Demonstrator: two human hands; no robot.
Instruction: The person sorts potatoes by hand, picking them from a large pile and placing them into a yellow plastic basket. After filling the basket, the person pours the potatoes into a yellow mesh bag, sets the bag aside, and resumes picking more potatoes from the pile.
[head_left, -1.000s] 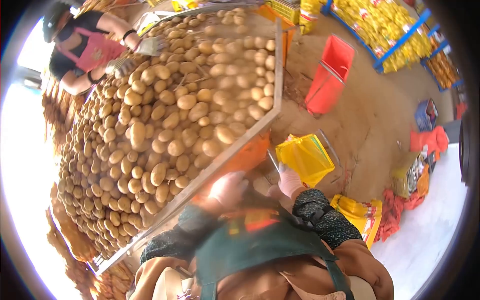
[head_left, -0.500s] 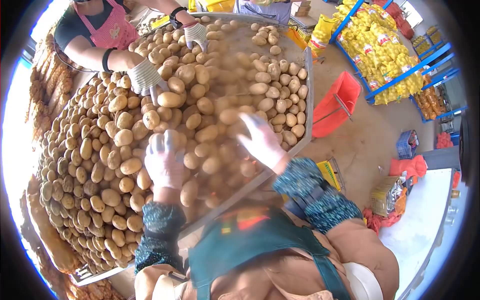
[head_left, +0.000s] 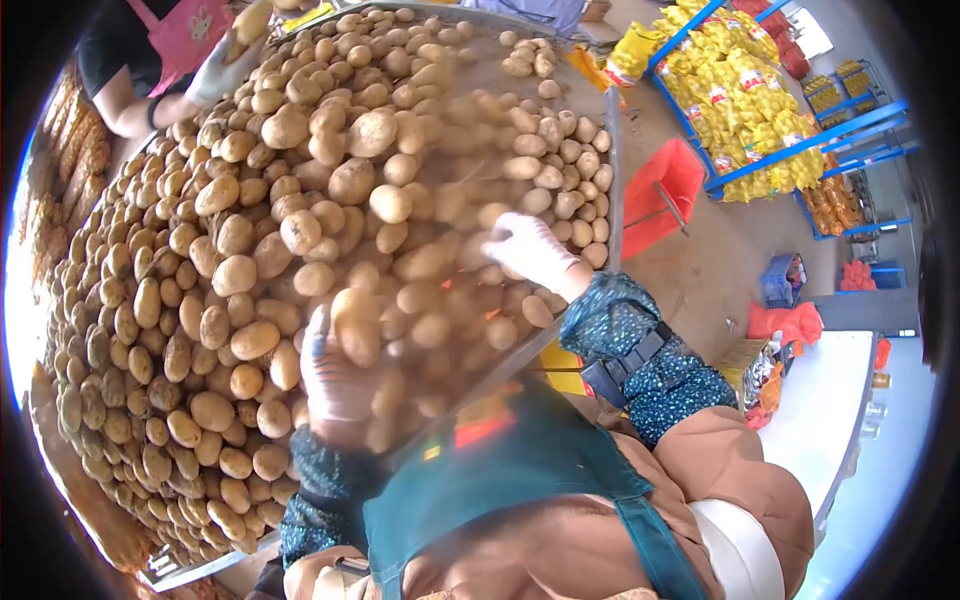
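A large heap of potatoes [head_left: 235,275] covers the metal-edged sorting table [head_left: 614,165]. My left hand [head_left: 338,380], in a pale glove, is at the near side of the heap, its fingers curved round a potato [head_left: 355,328]. To the right, my right hand [head_left: 537,252], gloved too, hovers over the table close to the smaller potatoes [head_left: 570,175]. Its fingers are loosely bent and apart, and no potato shows in them. A hazy smear blurs the middle of the view, including the fingertips of both hands.
Across the table, a co-worker's gloved hand [head_left: 228,72] holds a potato. A red bin [head_left: 660,195] stands past the table's right edge. Yellow net sacks [head_left: 750,95] are stacked on a blue rack [head_left: 820,150]. A white table [head_left: 815,400] is at the right.
My left hand has moved down towards me with a potato in it. My right hand has shifted slightly right, its fingers more bent. The co-worker's hand has drawn back, lifting a potato.
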